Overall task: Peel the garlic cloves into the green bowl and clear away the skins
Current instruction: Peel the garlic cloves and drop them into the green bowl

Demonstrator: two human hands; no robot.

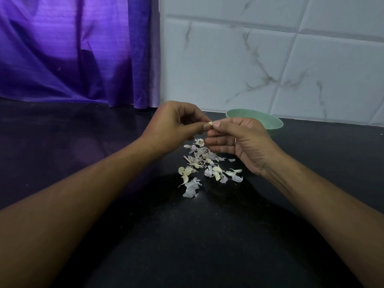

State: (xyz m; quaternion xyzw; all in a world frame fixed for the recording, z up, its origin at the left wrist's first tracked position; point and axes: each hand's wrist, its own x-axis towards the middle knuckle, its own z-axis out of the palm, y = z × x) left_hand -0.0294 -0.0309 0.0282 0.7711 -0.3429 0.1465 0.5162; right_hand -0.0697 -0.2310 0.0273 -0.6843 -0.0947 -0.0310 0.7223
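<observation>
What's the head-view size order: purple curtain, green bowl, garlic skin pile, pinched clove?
1. Shiny purple fabric curtain
2. Scattered pile of white papery garlic skins, about level with round green bowl, farther away and partly hidden: unsure
3. Small pale garlic clove

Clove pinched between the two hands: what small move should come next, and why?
Probably pull off whatever skin remains on the clove: the left hand and right hand both pinch it over the skins, and it has not yet reached the bowl behind.
</observation>
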